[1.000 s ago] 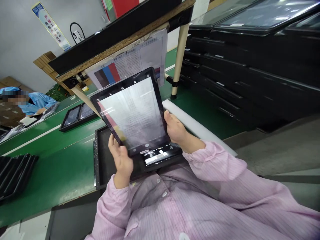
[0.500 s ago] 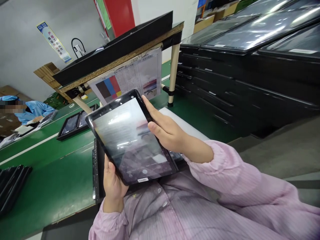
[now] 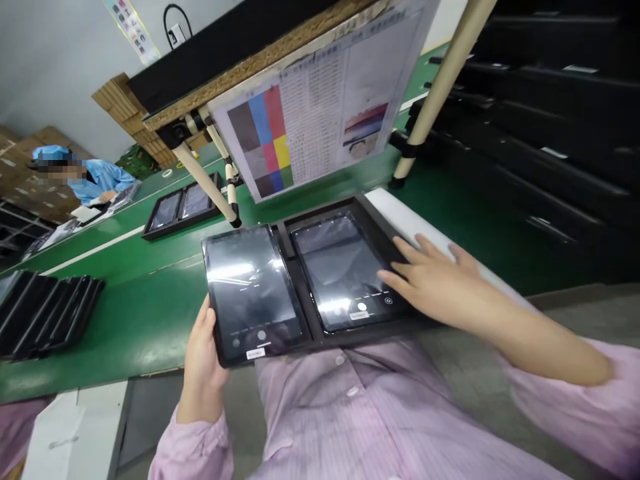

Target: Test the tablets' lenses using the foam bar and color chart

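Note:
A black tablet (image 3: 253, 287) with a lit screen and a small white label is in my left hand (image 3: 205, 353), which grips its left edge. It hovers over or rests on the left side of a black tray (image 3: 303, 293); I cannot tell which. In the tray's right compartment lies a second tablet (image 3: 345, 267), its screen lit with a white round button near the bottom. My right hand (image 3: 430, 273) is spread with fingers apart over the tray's right edge, close to the second tablet, holding nothing.
A sheet with colour blocks (image 3: 320, 100) hangs from a shelf on pale pipe legs (image 3: 435, 87). Dark stacked trays (image 3: 550, 147) stand at the right, black cases (image 3: 50, 313) at the left. Beyond sits another tray (image 3: 183, 203) and a person in blue (image 3: 100, 177).
The held tablet has come down and left, towards the tray. My right hand has let go of it and moved right. The view has shifted, showing the second tablet in the tray.

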`<state>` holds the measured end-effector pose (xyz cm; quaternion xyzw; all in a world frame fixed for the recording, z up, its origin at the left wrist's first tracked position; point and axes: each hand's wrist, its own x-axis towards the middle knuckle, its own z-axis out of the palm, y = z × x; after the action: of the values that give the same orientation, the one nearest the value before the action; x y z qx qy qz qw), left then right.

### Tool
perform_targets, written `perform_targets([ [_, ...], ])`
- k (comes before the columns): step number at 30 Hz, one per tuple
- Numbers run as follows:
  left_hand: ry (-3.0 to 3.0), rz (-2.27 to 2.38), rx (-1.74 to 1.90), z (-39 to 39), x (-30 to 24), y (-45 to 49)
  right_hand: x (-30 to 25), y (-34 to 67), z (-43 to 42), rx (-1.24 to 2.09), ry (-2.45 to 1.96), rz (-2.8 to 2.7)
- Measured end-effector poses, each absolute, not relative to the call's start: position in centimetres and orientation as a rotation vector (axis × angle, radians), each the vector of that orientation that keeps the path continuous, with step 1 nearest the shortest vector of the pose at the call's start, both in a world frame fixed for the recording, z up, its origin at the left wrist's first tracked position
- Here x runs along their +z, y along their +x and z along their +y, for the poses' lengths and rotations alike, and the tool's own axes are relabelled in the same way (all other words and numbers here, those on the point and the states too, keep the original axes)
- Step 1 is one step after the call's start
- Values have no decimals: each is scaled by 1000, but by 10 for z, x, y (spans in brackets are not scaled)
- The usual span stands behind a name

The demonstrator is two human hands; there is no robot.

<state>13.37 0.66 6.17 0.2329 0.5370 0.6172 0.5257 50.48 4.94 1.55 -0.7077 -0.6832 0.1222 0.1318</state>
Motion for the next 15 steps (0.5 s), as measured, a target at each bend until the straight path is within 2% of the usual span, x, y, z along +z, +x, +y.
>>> perform_targets([
  [4,650,1351,1311,29,38,122,-5,485,40,372,-2129,-1814],
  [8,914,1552,1329,36,27,115,9,478,37,526,-1987,-1431],
  [13,1495,1710,1435,16,43,131,26,474,38,1218,-1472,-918],
  [15,1681,1617,1331,8,48,148,24,472,44,1327,-1363,-908],
])
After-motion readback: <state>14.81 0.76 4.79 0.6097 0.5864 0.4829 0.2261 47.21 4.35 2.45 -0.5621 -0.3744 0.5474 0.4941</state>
